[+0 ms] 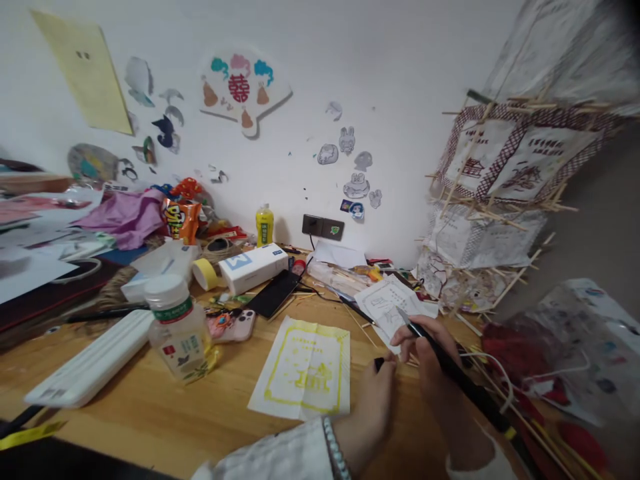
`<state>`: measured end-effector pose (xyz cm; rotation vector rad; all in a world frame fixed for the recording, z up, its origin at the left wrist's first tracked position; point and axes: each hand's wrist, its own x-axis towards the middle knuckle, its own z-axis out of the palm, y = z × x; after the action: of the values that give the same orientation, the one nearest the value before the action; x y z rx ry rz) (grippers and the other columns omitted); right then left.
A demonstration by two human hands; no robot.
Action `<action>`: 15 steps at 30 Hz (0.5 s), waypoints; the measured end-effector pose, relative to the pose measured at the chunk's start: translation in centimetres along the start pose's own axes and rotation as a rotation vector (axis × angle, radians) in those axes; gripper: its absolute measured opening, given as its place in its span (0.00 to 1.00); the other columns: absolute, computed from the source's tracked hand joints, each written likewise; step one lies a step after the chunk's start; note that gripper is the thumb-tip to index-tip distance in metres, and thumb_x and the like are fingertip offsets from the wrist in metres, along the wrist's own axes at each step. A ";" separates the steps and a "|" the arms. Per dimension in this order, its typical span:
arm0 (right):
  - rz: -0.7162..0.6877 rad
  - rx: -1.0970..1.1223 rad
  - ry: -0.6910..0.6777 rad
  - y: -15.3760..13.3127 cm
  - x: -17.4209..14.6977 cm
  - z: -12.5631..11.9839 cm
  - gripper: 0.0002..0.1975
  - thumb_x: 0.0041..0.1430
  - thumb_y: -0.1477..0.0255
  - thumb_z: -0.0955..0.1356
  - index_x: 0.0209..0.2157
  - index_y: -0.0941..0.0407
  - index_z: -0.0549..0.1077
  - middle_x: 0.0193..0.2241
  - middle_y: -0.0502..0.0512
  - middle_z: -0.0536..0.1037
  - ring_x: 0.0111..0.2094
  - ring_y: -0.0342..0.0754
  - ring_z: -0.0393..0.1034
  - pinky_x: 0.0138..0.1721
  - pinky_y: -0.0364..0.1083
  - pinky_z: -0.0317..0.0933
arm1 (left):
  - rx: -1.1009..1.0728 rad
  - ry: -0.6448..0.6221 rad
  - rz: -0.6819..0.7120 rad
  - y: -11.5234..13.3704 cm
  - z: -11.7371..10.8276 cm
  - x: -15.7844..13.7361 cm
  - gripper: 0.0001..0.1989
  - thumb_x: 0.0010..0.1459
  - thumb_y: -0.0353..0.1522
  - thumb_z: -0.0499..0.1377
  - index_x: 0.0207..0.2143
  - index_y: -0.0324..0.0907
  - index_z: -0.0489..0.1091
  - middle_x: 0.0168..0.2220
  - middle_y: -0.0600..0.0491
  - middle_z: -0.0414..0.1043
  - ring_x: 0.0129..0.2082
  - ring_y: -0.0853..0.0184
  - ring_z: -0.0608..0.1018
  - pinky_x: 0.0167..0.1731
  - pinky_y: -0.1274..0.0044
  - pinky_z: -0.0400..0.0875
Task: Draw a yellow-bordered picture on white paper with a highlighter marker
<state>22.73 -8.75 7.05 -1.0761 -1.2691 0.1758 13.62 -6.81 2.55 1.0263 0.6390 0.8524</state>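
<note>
My right hand (435,350) grips a long black pen-shaped tool (450,367) with a pale, pointed tip, which slants up and left over the white sheet with line drawings (390,303). My left hand (377,397) is closed around a small black piece like a cap (379,364), low over the wooden table and close to the right hand. Just left of it lies a creased white paper (300,370) with a yellow border and a yellow building drawn on it. The two hands are apart from this paper.
On the left stand a plastic jar (177,333) and a white power strip (95,360). Behind are a phone (237,325), a white box (254,267), yellow tape (204,274) and a bottle (264,225). A stick-and-paper lantern (515,160) rises at right, near loose sticks.
</note>
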 end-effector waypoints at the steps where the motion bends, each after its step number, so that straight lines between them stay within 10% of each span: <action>1: -0.016 -0.044 0.027 -0.2 0.0 -0.4 0.12 0.61 0.61 0.65 0.42 0.53 0.69 0.27 0.50 0.76 0.21 0.45 0.67 0.28 0.47 0.64 | 0.087 -0.026 0.040 0.3 0.1 0.3 0.17 0.58 0.35 0.53 0.45 0.34 0.71 0.47 0.39 0.73 0.50 0.51 0.72 0.51 0.63 0.63; 8: 0.067 -0.304 0.189 1.4 -0.3 -2.1 0.16 0.59 0.59 0.65 0.41 0.55 0.71 0.32 0.56 0.78 0.36 0.53 0.72 0.40 0.52 0.65 | 0.704 -0.359 0.334 2.4 1.1 -0.2 0.18 0.53 0.25 0.54 0.47 0.40 0.71 0.51 0.47 0.72 0.47 0.60 0.73 0.50 0.71 0.65; 15: 0.112 -0.197 0.141 6.2 -1.6 -2.9 0.18 0.56 0.56 0.67 0.43 0.52 0.74 0.38 0.57 0.79 0.38 0.57 0.72 0.40 0.54 0.66 | 1.428 -0.395 0.346 4.9 -6.0 -1.8 0.08 0.53 0.29 0.58 0.37 0.39 0.72 0.42 0.43 0.73 0.44 0.53 0.73 0.47 0.61 0.65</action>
<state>27.27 -8.05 1.74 -1.3071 -1.1161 0.0585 6.42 -4.28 4.77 2.5721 0.7082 0.3452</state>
